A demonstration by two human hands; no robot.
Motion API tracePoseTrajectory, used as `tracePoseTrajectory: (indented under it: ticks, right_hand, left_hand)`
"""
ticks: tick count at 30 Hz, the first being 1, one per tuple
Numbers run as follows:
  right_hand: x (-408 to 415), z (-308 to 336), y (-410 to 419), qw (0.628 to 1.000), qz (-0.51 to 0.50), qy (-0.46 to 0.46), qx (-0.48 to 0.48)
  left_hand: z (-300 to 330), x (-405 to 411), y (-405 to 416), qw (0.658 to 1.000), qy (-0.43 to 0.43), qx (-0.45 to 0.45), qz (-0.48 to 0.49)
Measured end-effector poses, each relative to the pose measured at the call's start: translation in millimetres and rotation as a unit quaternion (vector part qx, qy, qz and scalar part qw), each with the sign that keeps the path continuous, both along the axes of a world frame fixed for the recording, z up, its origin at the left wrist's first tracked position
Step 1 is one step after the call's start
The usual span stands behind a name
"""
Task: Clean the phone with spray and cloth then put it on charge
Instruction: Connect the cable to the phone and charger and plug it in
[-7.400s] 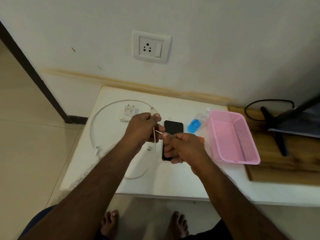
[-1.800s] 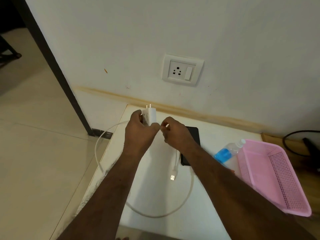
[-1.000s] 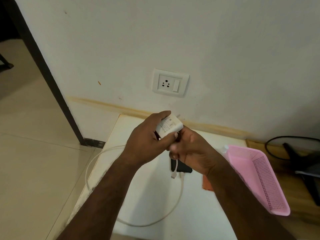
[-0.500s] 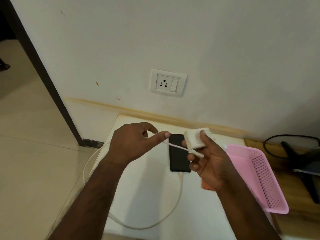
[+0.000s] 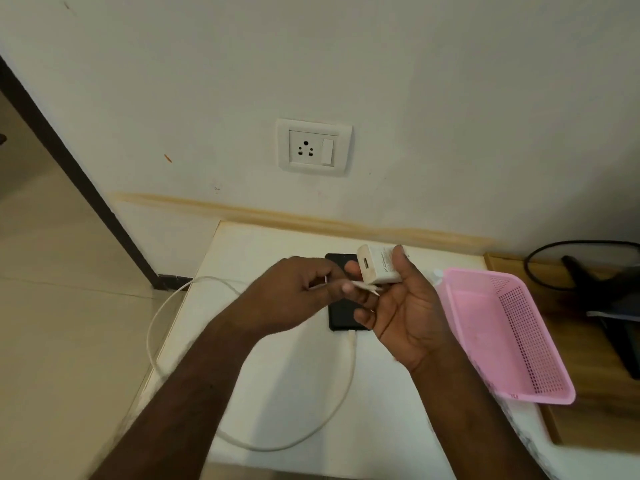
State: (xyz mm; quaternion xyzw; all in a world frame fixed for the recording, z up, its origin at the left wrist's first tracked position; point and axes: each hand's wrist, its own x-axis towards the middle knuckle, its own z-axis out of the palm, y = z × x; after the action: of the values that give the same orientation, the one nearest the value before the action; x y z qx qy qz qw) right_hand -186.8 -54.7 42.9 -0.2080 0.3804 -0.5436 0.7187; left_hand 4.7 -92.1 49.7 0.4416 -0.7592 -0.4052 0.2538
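Right hand [image 5: 401,306] gripping white charger adapter [image 5: 379,270] between thumb and fingers, USB port facing left, left hand [image 5: 298,294] pinching white cable [image 5: 301,441] plug just beside it, black phone [image 5: 343,317] lying beneath on white table [image 5: 277,393], cable end meeting its near edge, pink basket [image 5: 512,341] sitting to the right, wall socket [image 5: 313,147] standing above.

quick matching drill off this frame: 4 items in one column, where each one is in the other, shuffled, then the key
Items
1. charger adapter
2. phone
3. pink basket
4. wall socket

Places
A. flat on the white table, cable running from its near end
B. on the wall above the table, nothing plugged in
C. in the right hand, USB port facing the left hand
D. at the table's right edge, beside the right hand

Pairs: 1-C, 2-A, 3-D, 4-B

The left hand pinches the white cable plug near the adapter's port; it is not yet inserted.
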Motion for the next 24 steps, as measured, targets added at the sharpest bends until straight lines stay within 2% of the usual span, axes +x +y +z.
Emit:
tracePoseTrajectory:
  ticks: [3,7,9,13,18,24]
  right_hand:
    - [-9.5,2.5,-1.6,1.000,-0.014,-0.010,-0.004]
    - [-12.8,6.8,-2.9,0.991,-0.008,-0.132,-0.019]
    - [-11.6,8.1,-2.9,0.984,0.010,-0.176,-0.035]
    - [-11.1,11.7,-4.8,0.978,0.025,-0.201,-0.052]
    - [-7.0,15.5,-4.8,0.979,0.022,-0.195,-0.052]
    - [-0.4,24.4,-3.7,0.984,0.044,-0.155,-0.078]
  left_hand:
    - [0.5,13.7,-4.0,0.995,0.083,0.055,0.011]
    - [14.2,16.2,-6.7,0.969,0.218,0.112,0.034]
    - [21.3,11.8,-7.2,0.955,0.257,0.142,0.035]
    - [27.9,-1.0,-5.4,0.945,0.277,0.166,0.043]
    - [30.4,-6.7,-0.9,0.943,0.308,0.125,0.030]
    - [27.8,-10.4,1.9,0.938,0.320,0.129,0.026]
